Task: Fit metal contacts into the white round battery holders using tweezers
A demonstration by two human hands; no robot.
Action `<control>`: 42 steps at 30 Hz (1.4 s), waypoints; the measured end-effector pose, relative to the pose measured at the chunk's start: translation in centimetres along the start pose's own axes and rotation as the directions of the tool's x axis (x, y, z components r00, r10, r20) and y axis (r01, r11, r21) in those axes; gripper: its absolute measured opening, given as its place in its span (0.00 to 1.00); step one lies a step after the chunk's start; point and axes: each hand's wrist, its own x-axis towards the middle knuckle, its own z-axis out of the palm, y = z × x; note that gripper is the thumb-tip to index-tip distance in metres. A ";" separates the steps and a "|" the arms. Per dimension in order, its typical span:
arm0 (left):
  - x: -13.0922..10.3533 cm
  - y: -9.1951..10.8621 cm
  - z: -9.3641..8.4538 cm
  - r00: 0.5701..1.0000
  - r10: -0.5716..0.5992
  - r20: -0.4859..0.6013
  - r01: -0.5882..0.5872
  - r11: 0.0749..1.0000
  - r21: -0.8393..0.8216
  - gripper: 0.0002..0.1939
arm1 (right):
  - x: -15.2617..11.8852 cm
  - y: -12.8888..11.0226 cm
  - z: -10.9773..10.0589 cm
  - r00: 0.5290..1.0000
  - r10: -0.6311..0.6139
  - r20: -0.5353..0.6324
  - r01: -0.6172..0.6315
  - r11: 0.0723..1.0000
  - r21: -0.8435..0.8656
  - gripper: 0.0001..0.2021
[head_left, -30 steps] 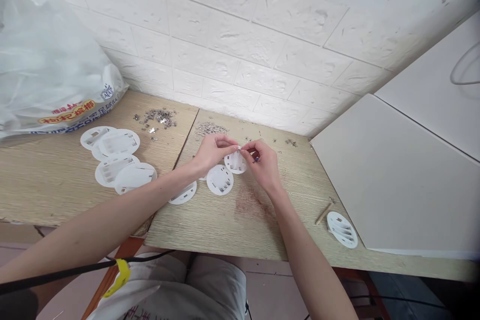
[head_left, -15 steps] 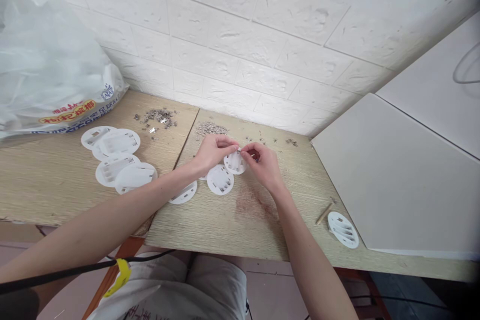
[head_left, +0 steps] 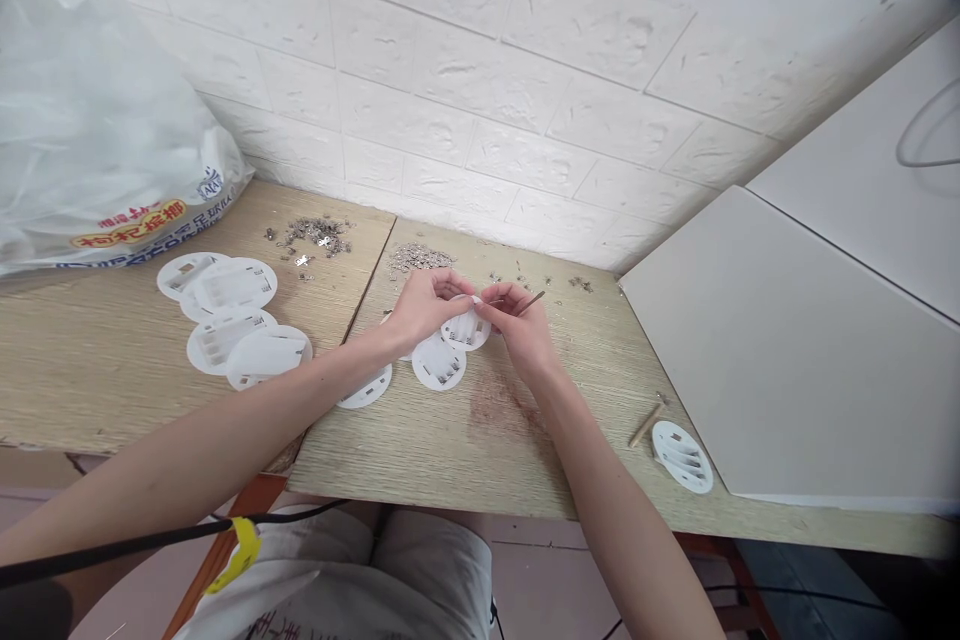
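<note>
A round white plastic battery-holder disc (head_left: 465, 330) with slots is pinched at its far edge by my left hand (head_left: 426, 310). My right hand (head_left: 525, 328) is closed at the same edge, with a thin dark rod-shaped tool (head_left: 535, 301) sticking out between its fingers. What the tool's tip touches is hidden. Just below lies another white disc (head_left: 439, 363), partly overlapped by the held one. Beneath my left wrist a further disc (head_left: 367, 390) is partly covered. Beyond my left hand lies a heap of small metal pieces (head_left: 420, 258).
Several white discs (head_left: 238, 284) overlap on the left board, near a second metal heap (head_left: 319, 235). Behind them stands a filled plastic bag (head_left: 112, 140). To the right lie a small wooden stick (head_left: 645, 425) and stacked discs (head_left: 682, 457), beside a white panel (head_left: 810, 350).
The thin tool now shows upright-slanting from my right hand, where it was hardly visible before. The held disc has shifted slightly, and my right fingers have turned inward.
</note>
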 end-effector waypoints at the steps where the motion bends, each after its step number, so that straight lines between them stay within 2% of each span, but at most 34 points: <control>1: 0.0 0.0 0.0 1.000 -0.001 -0.006 0.001 1.000 0.010 0.06 | -0.1 -0.1 0.1 1.000 0.007 -0.005 -0.007 1.000 0.019 0.10; 10: 0.1 -0.6 0.2 1.000 0.028 -0.007 -0.028 0.999 0.019 0.05 | -0.2 -0.1 0.7 1.000 0.019 -0.017 -0.018 0.998 0.064 0.10; 14: 0.2 -0.5 -0.1 0.998 0.057 0.026 -0.059 0.994 0.089 0.06 | 0.0 -0.3 0.6 1.000 0.004 -0.025 -0.001 0.996 0.089 0.10; 17: 0.2 -0.2 -0.3 0.990 0.116 0.079 -0.131 0.965 0.228 0.10 | 0.2 -0.3 0.3 1.000 -0.008 -0.030 0.011 0.994 0.113 0.09; 21: 0.2 -0.2 -0.4 0.967 0.242 0.080 -0.254 0.887 0.385 0.08 | 0.4 0.0 0.1 1.000 -0.011 -0.022 0.014 0.989 0.145 0.08; 26: 0.3 -0.7 -0.6 0.930 0.355 0.097 -0.361 0.827 0.430 0.06 | 0.6 0.2 0.0 0.998 0.052 -0.042 -0.040 0.970 0.242 0.09; 31: 0.5 -1.0 -0.7 0.928 0.361 0.088 -0.362 0.824 0.436 0.05 | 0.8 0.3 -0.2 0.998 0.058 -0.038 -0.047 0.968 0.248 0.09; 35: 0.6 -0.8 -0.6 0.937 0.345 0.063 -0.340 0.852 0.398 0.04 | 0.8 0.6 -0.3 0.999 -0.013 -0.038 0.019 0.986 0.168 0.08; 42: 0.5 -0.8 -0.5 0.951 0.305 0.044 -0.301 0.886 0.352 0.04 | 0.5 0.2 -0.1 0.982 -0.188 -0.028 0.182 0.970 -0.159 0.06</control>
